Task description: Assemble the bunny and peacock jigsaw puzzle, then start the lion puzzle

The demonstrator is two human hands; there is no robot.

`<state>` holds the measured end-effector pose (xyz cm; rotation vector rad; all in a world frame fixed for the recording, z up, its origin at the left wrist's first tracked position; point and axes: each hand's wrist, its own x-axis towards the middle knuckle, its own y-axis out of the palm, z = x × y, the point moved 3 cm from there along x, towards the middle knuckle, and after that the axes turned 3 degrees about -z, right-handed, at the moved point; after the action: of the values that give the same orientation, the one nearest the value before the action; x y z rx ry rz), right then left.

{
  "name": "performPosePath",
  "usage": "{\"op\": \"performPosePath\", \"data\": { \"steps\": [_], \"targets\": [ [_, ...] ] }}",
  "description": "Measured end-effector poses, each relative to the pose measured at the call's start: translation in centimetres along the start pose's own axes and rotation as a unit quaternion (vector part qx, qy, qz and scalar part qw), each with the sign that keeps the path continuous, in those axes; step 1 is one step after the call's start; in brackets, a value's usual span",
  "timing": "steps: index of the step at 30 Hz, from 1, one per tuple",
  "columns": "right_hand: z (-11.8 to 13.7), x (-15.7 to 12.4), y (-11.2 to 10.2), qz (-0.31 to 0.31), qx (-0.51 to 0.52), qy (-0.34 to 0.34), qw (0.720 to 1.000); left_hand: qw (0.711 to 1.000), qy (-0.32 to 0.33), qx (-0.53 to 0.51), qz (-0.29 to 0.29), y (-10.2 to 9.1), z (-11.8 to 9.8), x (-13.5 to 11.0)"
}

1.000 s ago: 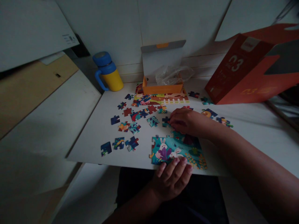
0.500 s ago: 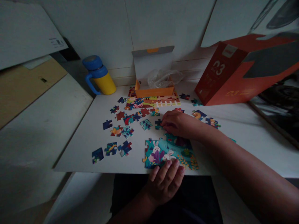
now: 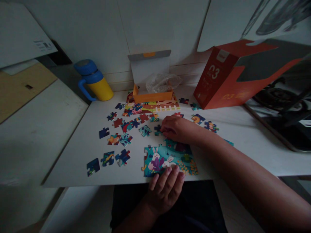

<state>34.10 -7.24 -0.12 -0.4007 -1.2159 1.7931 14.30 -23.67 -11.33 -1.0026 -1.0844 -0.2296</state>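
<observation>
A joined patch of jigsaw with rabbits on teal [image 3: 167, 160] lies at the near edge of the white table [image 3: 73, 161]. My left hand [image 3: 165, 189] rests at that edge, fingers close together and fingertips pressing the patch's front rim. My right hand [image 3: 178, 129] lies curled on the table just behind the patch, fingers bent down over a dark loose piece [image 3: 157, 129] at their tips. Several loose pieces [image 3: 121, 137] are scattered to the left.
A yellow mug with a blue lid [image 3: 93, 81] stands at the back left. An open orange box with a plastic bag [image 3: 153, 82] sits on another joined strip [image 3: 150, 106]. A big red carton [image 3: 233, 77] stands back right, more pieces [image 3: 206, 123] before it.
The view has swung right and up, so everything sits further left in the picture. Both hands keep their places against the joined patch.
</observation>
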Motion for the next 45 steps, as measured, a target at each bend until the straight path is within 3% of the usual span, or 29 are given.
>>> {"op": "performPosePath", "data": {
  "steps": [8,11,13,15,17,19,21,25,34,40,45],
  "targets": [
    [0.0,0.0,0.1,-0.013,-0.005,0.002,1.0,1.0,0.002,-0.001,0.006,0.0,0.1,-0.1],
    [-0.4,0.0,-0.7,-0.054,-0.071,0.072,0.993,1.0,0.0,0.0,0.006,0.1,0.1,-0.2],
    [-1.2,-0.4,-1.9,-0.097,-0.147,0.19,0.966,1.0,0.001,-0.001,0.01,0.1,0.1,-0.3],
    [-2.3,-1.5,-3.3,-0.117,-0.215,0.325,0.913,1.0,0.002,-0.002,0.013,0.1,0.1,-0.2],
    [-3.8,-2.9,-4.4,-0.098,-0.256,0.431,0.86,1.0,0.002,-0.002,0.012,0.0,0.1,-0.1],
    [-5.4,-4.2,-5.0,-0.064,-0.262,0.492,0.828,1.0,0.006,-0.003,0.009,0.0,0.2,0.0],
    [-6.8,-5.0,-5.2,-0.048,-0.239,0.52,0.819,1.0,0.008,-0.005,0.008,-0.1,0.2,0.0],
    [-8.1,-5.3,-5.2,-0.075,-0.214,0.536,0.813,1.0,0.006,-0.005,0.013,0.0,0.1,-0.4],
    [-7.7,-4.6,-4.7,-0.11,-0.236,0.517,0.816,1.0,0.009,-0.007,0.019,0.0,0.1,-0.3],
    [-7.8,-4.4,-4.7,-0.083,-0.236,0.519,0.817,1.0,0.013,-0.003,0.02,-0.1,0.2,-0.4],
    [-7.7,-4.4,-4.8,-0.082,-0.221,0.494,0.837,1.0,0.011,-0.003,0.013,-0.1,0.2,-0.1]
  ]
}}
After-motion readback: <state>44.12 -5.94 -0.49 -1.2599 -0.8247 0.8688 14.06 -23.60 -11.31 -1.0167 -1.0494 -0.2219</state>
